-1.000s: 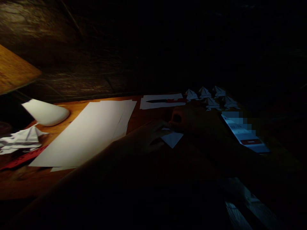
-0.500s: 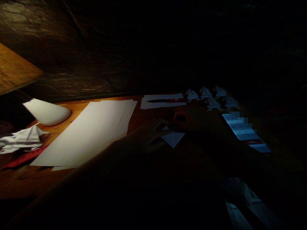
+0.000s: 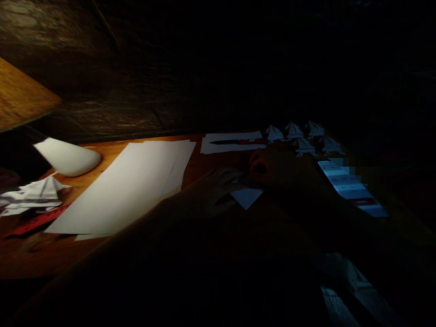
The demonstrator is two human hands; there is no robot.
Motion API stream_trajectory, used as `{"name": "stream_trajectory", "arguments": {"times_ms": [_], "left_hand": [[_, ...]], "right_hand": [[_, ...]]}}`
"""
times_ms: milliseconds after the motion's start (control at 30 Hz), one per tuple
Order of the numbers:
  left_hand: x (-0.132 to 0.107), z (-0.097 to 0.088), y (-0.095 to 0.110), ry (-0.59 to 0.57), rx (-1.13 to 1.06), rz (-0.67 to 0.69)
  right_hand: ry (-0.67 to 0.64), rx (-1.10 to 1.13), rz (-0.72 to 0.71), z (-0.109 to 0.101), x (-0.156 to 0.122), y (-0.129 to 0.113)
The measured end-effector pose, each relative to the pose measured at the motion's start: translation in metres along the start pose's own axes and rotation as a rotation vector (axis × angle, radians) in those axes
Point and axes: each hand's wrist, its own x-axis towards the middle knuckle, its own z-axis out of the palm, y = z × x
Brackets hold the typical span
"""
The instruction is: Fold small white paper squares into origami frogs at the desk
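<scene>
The left hand [image 3: 218, 188] lies along the left edge of a small folded paper [image 3: 247, 198], fingers stretched out; whether its grip pinches the sheet or merely steadies it, one cannot tell in this gloom. The right hand [image 3: 269, 165] is curled at the paper's far side, and its grip is likewise too dark to read. The paper sits between the two on the bench [image 3: 37, 254], one corner pointing towards the person. Working it well probably calls for the left fingers to hold it flat while the right lines up edges before pressing any crease outward from the middle; more light would help. Just beyond the right hand, a red-handled knife [image 3: 241, 141] lies across smaller sheets [image 3: 231, 136], so that hand should move with care. Five folded paper shapes [image 3: 304, 146] stand near it, and a lit phone [image 3: 350, 186] lies to the right. Large white sheets [image 3: 126, 181] spread to the left, then a red strip [image 3: 37, 221], a bigger folded paper piece [image 3: 37, 193] and a lamp [image 3: 23, 97].
</scene>
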Motion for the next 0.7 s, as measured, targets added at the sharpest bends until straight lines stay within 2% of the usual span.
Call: {"name": "stream_trajectory", "arguments": {"times_ms": [133,367,700], "left_hand": [[0.001,0.001,-0.001,0.006,-0.01,0.01],[0.001,0.002,-0.001,-0.004,0.024,0.003],[0.002,0.001,0.002,0.006,0.022,0.007]], "right_hand": [[-0.005,0.003,0.002,-0.001,-0.001,0.0],[-0.007,-0.069,0.109,-0.003,-0.001,-0.009],[0.036,-0.133,0.138,-0.002,-0.002,-0.018]]}}
